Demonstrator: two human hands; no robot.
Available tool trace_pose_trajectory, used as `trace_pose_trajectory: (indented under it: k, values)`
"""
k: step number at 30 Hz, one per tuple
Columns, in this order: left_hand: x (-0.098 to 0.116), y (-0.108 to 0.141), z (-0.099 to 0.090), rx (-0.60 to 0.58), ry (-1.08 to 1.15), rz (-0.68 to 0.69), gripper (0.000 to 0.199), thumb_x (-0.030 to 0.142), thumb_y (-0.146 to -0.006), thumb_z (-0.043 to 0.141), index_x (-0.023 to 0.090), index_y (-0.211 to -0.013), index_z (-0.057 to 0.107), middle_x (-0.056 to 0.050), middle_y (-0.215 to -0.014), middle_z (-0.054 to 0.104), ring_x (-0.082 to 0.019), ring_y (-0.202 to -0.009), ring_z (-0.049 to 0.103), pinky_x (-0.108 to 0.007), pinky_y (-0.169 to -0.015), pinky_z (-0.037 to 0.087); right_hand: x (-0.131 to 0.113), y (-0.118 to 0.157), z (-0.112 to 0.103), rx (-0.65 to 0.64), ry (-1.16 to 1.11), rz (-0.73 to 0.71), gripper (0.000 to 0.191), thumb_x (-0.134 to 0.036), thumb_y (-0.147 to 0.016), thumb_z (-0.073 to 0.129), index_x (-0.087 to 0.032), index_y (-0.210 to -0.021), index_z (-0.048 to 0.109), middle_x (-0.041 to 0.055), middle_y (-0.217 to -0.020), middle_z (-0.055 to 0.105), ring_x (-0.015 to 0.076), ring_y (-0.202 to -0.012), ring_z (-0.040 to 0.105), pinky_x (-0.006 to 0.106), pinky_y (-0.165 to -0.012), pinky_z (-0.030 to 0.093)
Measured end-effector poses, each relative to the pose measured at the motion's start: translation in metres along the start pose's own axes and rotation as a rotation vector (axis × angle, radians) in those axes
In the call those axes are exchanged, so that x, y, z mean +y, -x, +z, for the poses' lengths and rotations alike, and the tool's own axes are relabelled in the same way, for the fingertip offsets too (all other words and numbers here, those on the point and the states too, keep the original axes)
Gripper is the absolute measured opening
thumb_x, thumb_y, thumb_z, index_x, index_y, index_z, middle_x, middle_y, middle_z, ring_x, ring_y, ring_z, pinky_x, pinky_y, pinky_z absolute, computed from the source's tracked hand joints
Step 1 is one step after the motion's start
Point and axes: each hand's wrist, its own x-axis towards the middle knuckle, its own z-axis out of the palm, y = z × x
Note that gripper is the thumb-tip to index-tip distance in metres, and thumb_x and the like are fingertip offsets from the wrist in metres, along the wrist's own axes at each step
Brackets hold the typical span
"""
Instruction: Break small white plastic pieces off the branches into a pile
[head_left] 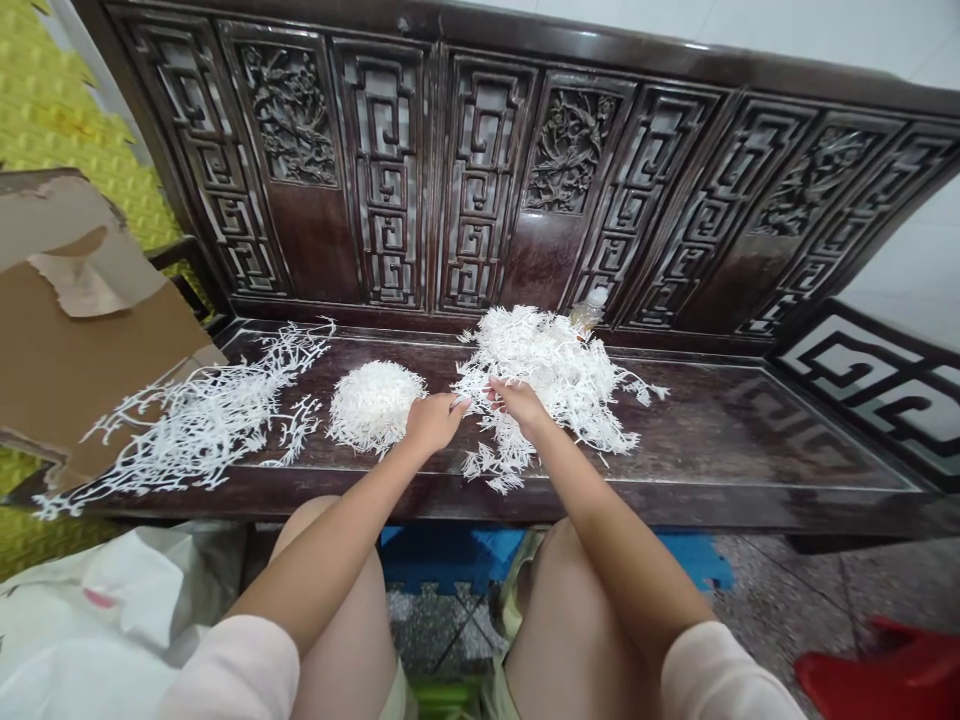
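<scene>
My left hand (437,421) is closed, its thumb and fingers pinching the end of a white branched piece (474,388). Close beside it, my right hand (517,400) is also closed on the same piece, at the left edge of a large heap of white branched pieces (559,365). A round, dense pile of small white bits (373,405) lies just left of my left hand. Farther left, bare white branching stems (217,415) are spread in a tangled heap over the bench and some cardboard.
The dark wooden bench (697,430) has a carved backrest. A small clear bottle (590,308) stands behind the large heap. Torn cardboard (82,350) leans over the left armrest. A white bag (135,610) is at lower left, and a red object (885,670) at lower right.
</scene>
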Motion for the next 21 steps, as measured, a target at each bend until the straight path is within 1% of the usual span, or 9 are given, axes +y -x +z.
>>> trace_pose_trajectory:
  k: [2,4,6,9,12,14,17,19,21]
  values:
    - [-0.003,-0.001,0.001,-0.031,0.108,-0.012,0.044,0.046,-0.082,0.026,0.019,-0.071,0.059,-0.005,-0.074,0.063,-0.019,-0.071,0.054,-0.028,-0.066,0.034,0.001,0.000,0.000,0.004,0.018,-0.014,0.027,-0.039,-0.068,0.055,-0.013,-0.065,0.057,-0.0001,-0.058,0.056,0.0060,-0.045,0.046,0.021,-0.049,0.036]
    - [-0.007,-0.003,0.001,-0.059,0.185,0.019,0.043,0.044,-0.082,0.025,0.020,-0.077,0.060,-0.004,-0.081,0.063,-0.018,-0.076,0.054,-0.027,-0.066,0.035,0.003,-0.002,0.001,0.008,0.033,-0.034,0.026,-0.037,-0.070,0.054,-0.012,-0.062,0.056,0.0005,-0.057,0.055,0.0062,-0.045,0.046,0.021,-0.048,0.037]
    - [-0.009,-0.003,0.000,-0.071,0.219,0.049,0.043,0.044,-0.082,0.025,0.021,-0.077,0.060,-0.002,-0.084,0.063,-0.018,-0.078,0.054,-0.026,-0.068,0.035,0.006,-0.006,0.002,0.007,0.045,-0.051,0.025,-0.034,-0.072,0.052,-0.012,-0.060,0.055,0.0014,-0.056,0.055,0.0067,-0.045,0.046,0.021,-0.047,0.039]
    - [-0.009,-0.003,0.000,-0.058,0.256,0.029,0.046,0.044,-0.083,0.022,0.019,-0.072,0.059,-0.002,-0.077,0.062,-0.017,-0.073,0.054,-0.026,-0.067,0.035,0.010,-0.009,0.003,-0.020,0.069,-0.064,0.024,-0.031,-0.073,0.052,-0.012,-0.058,0.054,0.0019,-0.055,0.054,0.0070,-0.044,0.046,0.022,-0.047,0.040]
    - [-0.008,-0.004,-0.002,-0.006,0.275,-0.019,0.049,0.043,-0.083,0.018,0.018,-0.063,0.055,-0.002,-0.063,0.057,-0.016,-0.063,0.051,-0.026,-0.061,0.034,0.011,-0.010,0.002,-0.034,0.082,-0.077,0.025,-0.031,-0.072,0.052,-0.013,-0.056,0.053,0.0013,-0.053,0.052,0.0065,-0.043,0.043,0.021,-0.045,0.039]
    - [-0.009,-0.004,-0.003,0.053,0.255,-0.050,0.049,0.043,-0.084,0.017,0.018,-0.059,0.051,-0.002,-0.058,0.053,-0.015,-0.059,0.048,-0.026,-0.058,0.032,0.013,-0.010,0.001,-0.015,0.088,-0.093,0.025,-0.033,-0.072,0.051,-0.013,-0.058,0.054,0.0006,-0.052,0.051,0.0062,-0.042,0.041,0.020,-0.043,0.037]
    - [-0.005,-0.004,-0.003,0.142,0.146,-0.078,0.048,0.041,-0.084,0.018,0.018,-0.054,0.048,-0.003,-0.056,0.051,-0.016,-0.057,0.047,-0.028,-0.059,0.029,0.017,-0.014,0.003,0.035,0.118,-0.117,0.026,-0.036,-0.072,0.049,-0.014,-0.062,0.056,-0.0007,-0.051,0.050,0.0062,-0.040,0.038,0.021,-0.042,0.034]
    - [0.002,-0.001,-0.001,0.173,0.045,-0.034,0.046,0.037,-0.084,0.020,0.018,-0.053,0.047,-0.005,-0.059,0.053,-0.017,-0.061,0.048,-0.030,-0.062,0.029,0.022,-0.020,0.004,0.087,0.183,-0.143,0.028,-0.038,-0.072,0.048,-0.014,-0.063,0.057,-0.0014,-0.049,0.048,0.0069,-0.040,0.037,0.021,-0.042,0.033]
    - [0.012,0.005,0.001,0.191,-0.026,0.041,0.044,0.034,-0.085,0.021,0.017,-0.054,0.048,-0.006,-0.062,0.056,-0.018,-0.066,0.049,-0.031,-0.066,0.028,0.027,-0.028,0.001,0.150,0.274,-0.165,0.027,-0.038,-0.072,0.049,-0.014,-0.063,0.059,-0.0011,-0.049,0.049,0.0078,-0.042,0.039,0.022,-0.045,0.033]
